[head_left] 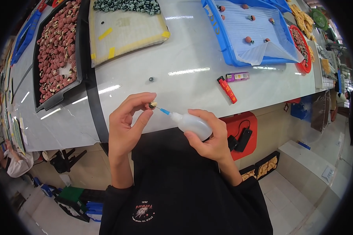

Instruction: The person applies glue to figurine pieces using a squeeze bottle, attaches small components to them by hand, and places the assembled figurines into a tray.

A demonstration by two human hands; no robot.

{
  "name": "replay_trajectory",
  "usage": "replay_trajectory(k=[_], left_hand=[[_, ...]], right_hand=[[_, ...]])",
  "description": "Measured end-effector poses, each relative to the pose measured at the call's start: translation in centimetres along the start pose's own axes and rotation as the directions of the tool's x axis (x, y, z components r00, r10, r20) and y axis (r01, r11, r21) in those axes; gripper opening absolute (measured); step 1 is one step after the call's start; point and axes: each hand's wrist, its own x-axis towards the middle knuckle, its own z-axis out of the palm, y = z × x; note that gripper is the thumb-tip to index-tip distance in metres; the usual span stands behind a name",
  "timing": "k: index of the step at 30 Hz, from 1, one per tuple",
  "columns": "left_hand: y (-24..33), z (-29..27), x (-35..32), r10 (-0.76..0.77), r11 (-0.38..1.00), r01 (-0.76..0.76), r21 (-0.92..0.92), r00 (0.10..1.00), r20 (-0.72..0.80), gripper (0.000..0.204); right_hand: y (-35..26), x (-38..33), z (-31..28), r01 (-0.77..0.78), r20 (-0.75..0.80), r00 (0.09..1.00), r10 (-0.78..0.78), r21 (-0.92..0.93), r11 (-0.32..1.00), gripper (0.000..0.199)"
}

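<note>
One piece [149, 106] sits pinched in your left hand [125, 124] over the table [186, 49]; your right hand [213, 137] grasps the bottle [192, 124], its blue tip [164, 111] at or just beside the piece. Hold the pinch steady, squeeze gently, and steer the tip clear of skin.

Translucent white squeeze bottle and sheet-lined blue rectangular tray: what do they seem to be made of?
The squeeze bottle looks like soft plastic with a smooth, satin finish, judging by its cloudy wall. The blue tray is probably rigid moulded plastic, slightly glossy, from its even colour and raised walls.
</note>
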Motion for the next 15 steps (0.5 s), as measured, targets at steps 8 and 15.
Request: replay_trajectory(k=[8,15], left_hand=[[0.1,0.4,-0.3,-0.057,0.997,0.056,-0.057,0.998,-0.018,0.021],[-0.6,2.0,-0.6,-0.111,0.967,0.118,-0.226,0.993,0.046,0.016]], right_hand=[[-0.5,-0.1,-0.4,-0.004,-0.056,0.998,0.004,-0.006,1.0,0.049],[-2.3,1.1,-0.8,0.156,-0.268,0.945,-0.188,-0.139,0.978,0.057]])
